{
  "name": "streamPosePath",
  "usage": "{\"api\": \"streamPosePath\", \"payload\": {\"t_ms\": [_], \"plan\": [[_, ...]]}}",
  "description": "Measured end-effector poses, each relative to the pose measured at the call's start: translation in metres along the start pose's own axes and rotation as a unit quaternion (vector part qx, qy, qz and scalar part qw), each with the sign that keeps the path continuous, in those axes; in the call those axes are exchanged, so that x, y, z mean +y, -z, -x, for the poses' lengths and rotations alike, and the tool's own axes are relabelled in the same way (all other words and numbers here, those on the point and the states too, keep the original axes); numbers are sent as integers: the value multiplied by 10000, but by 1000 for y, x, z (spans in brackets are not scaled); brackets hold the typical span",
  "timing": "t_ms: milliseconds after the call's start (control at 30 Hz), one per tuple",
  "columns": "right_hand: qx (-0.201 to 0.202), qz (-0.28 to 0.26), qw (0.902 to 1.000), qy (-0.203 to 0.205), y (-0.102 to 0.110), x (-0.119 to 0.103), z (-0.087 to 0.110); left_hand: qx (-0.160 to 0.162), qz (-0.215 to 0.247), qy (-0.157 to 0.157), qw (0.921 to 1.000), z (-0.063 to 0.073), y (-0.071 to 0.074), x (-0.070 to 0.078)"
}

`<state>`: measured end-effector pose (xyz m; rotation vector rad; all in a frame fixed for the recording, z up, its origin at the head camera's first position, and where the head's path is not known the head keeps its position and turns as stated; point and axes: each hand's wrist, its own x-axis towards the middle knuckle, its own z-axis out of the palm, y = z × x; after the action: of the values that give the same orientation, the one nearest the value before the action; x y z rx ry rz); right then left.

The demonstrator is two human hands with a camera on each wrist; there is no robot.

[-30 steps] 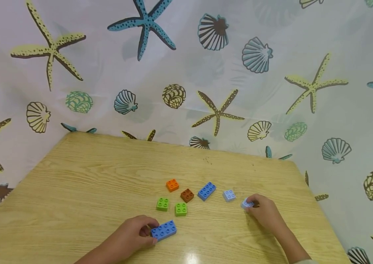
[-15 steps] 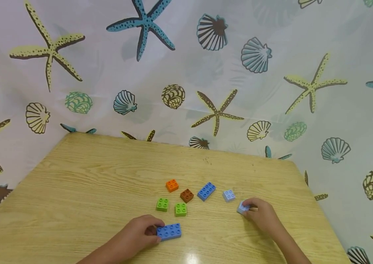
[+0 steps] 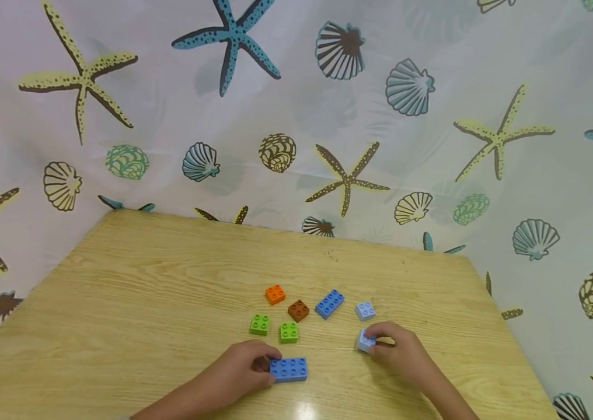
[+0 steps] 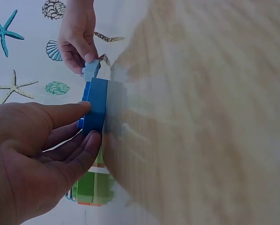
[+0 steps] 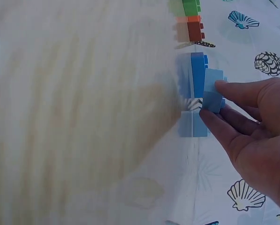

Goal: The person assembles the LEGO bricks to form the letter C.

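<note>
My left hand [image 3: 246,370] pinches the left end of a long blue Duplo brick [image 3: 291,369], which lies with its studs up near the front of the table. In the left wrist view the thumb and fingers hold that blue brick [image 4: 95,105] by its sides. My right hand [image 3: 398,350] pinches a small light blue Duplo brick [image 3: 364,341] between thumb and fingertips, to the right of the long one. The right wrist view shows this light blue brick [image 5: 213,91] slightly off the tabletop. A gap separates the two held bricks in the head view.
Beyond the hands lie two lime green bricks [image 3: 288,333], a brown brick [image 3: 299,310], an orange brick [image 3: 275,294], another long blue brick [image 3: 330,304] and a second light blue brick [image 3: 365,310]. A curtain [image 3: 275,105] with shells and starfish hangs behind the wooden table [image 3: 170,262].
The left hand has slid the long blue brick right and turned it nearly square to the table's front. The right hand has brought the light blue brick left and nearer. Other bricks stay put.
</note>
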<state>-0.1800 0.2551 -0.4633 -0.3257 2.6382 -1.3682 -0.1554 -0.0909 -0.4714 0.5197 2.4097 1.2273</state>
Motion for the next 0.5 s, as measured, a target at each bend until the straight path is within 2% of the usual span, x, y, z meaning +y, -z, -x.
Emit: {"api": "streamPosePath", "payload": {"t_ms": [267, 500], "plan": [[-451, -421, 9973, 387, -14, -7, 5, -3, -21, -220, 9998, -10, -9, 6], [-700, -440, 9951, 536, -24, -17, 11, -39, -50, -447, 9990, -18, -14, 9]]}}
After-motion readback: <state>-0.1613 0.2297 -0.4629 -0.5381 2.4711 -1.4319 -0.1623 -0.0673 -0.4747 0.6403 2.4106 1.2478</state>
